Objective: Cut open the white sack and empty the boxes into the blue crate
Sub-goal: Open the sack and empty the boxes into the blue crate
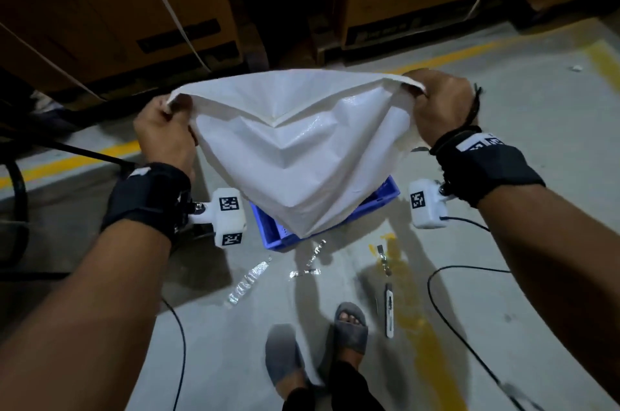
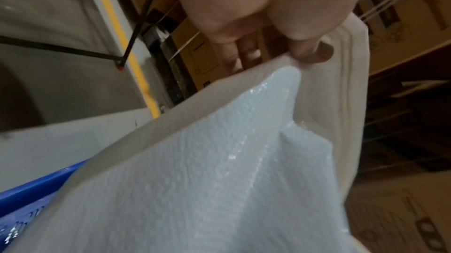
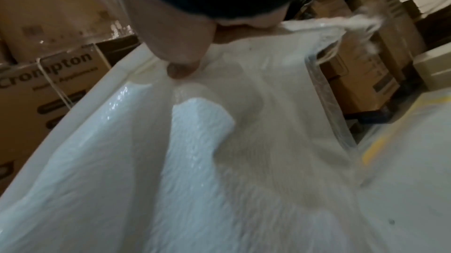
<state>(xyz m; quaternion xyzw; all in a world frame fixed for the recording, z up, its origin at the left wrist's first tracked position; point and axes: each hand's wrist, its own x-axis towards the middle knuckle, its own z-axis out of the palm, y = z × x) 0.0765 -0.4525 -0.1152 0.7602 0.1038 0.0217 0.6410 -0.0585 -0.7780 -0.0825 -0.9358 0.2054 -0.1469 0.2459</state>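
Observation:
The white sack (image 1: 302,149) hangs in the air between my hands, creased and sagging to a point over the blue crate (image 1: 271,236). My left hand (image 1: 164,132) grips the sack's upper left corner, and my right hand (image 1: 436,102) grips its upper right corner. In the left wrist view my fingers (image 2: 305,44) pinch the sack (image 2: 207,180) at its edge, with the crate's rim (image 2: 31,189) low at the left. In the right wrist view my thumb (image 3: 180,60) presses on the sack's fabric (image 3: 171,160). The sack hides most of the crate's inside, and no boxes show.
A white box cutter (image 1: 389,313) lies on the grey floor at the right of my feet (image 1: 349,326). Strips of clear tape (image 1: 248,279) lie in front of the crate. Large cardboard cartons (image 1: 100,8) stand behind. Black cables (image 1: 469,310) trail on the floor.

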